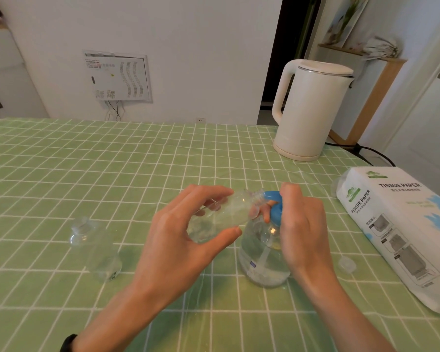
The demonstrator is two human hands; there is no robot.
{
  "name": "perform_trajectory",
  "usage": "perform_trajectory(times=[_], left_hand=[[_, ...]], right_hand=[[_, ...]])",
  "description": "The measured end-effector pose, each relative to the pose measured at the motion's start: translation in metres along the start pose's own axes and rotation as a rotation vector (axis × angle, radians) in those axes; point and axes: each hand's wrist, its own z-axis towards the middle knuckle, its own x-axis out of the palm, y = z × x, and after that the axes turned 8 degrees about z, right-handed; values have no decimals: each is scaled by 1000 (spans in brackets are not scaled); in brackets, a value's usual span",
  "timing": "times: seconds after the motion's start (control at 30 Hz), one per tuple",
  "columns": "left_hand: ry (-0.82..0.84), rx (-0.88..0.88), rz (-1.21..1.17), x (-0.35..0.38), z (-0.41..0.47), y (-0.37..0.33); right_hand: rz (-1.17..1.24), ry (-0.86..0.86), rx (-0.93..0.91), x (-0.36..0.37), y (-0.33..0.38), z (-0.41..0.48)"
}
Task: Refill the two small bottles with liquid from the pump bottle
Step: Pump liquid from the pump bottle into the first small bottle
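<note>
My left hand [183, 240] grips a small clear bottle [224, 214], tilted with its open mouth against the blue pump head [274, 207]. The clear pump bottle [262, 257] stands upright on the table with liquid in its lower part. My right hand [302, 224] curls over the blue pump head from the right. A second small clear bottle [94, 247] with its cap on stands to the left, apart from both hands. A small clear cap [346, 264] lies on the cloth to the right of the pump bottle.
A green checked tablecloth [112, 174] covers the table. A white electric kettle [310, 110] stands at the back right with its cord trailing off. A tissue paper pack [401, 232] lies along the right edge.
</note>
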Motion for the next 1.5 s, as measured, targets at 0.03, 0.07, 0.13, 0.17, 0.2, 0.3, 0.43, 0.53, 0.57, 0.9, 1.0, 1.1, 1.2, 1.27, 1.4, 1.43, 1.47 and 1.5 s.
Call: perform_trajectory(times=[0.03, 0.07, 0.13, 0.17, 0.2, 0.3, 0.43, 0.53, 0.57, 0.9, 1.0, 1.1, 1.2, 1.27, 1.4, 1.43, 1.47, 1.5], left_hand=[[-2, 3, 3, 0, 0, 0], [-5, 4, 3, 0, 0, 1], [-9, -1, -4, 0, 1, 1], [-10, 0, -7, 0, 0, 1], [-10, 3, -8, 0, 0, 1], [-6, 2, -19, -1, 0, 0], [-5, 1, -20, -1, 1, 0], [5, 1, -19, -1, 1, -1], [8, 1, -18, -1, 0, -1], [13, 11, -9, -2, 1, -2], [15, 17, 7, -3, 1, -2], [18, 13, 14, -2, 1, -2], [16, 13, 14, -2, 1, -1], [11, 7, 8, -2, 1, -1], [14, 13, 2, -3, 0, -1], [13, 13, 1, -3, 0, -1], [12, 13, -1, -3, 0, -1], [11, 12, -1, -3, 1, -1]], right_hand=[[-1, -7, 11, 0, -1, 0], [-4, -10, 25, 1, -1, 0], [-5, -17, 50, 1, -2, 0], [-1, -19, 61, 1, -2, 0], [3, -17, 68, 1, -2, 0], [1, -15, 54, 2, -1, -1], [19, -9, 1, 1, 3, 0], [18, 12, -3, 0, 3, 0], [5, 21, 12, 0, 2, -1], [-25, -3, 31, 1, 1, -1], [0, 28, 16, 1, 3, 0], [-12, 27, 25, 1, 2, 0], [-19, -11, 47, 0, 0, -1], [-27, -25, 39, 1, -1, -1], [-5, -23, 32, 3, 1, -1], [-1, -20, 22, 2, 1, -1], [4, -15, 12, 1, 1, -1], [6, -5, 2, 1, 1, 0]])
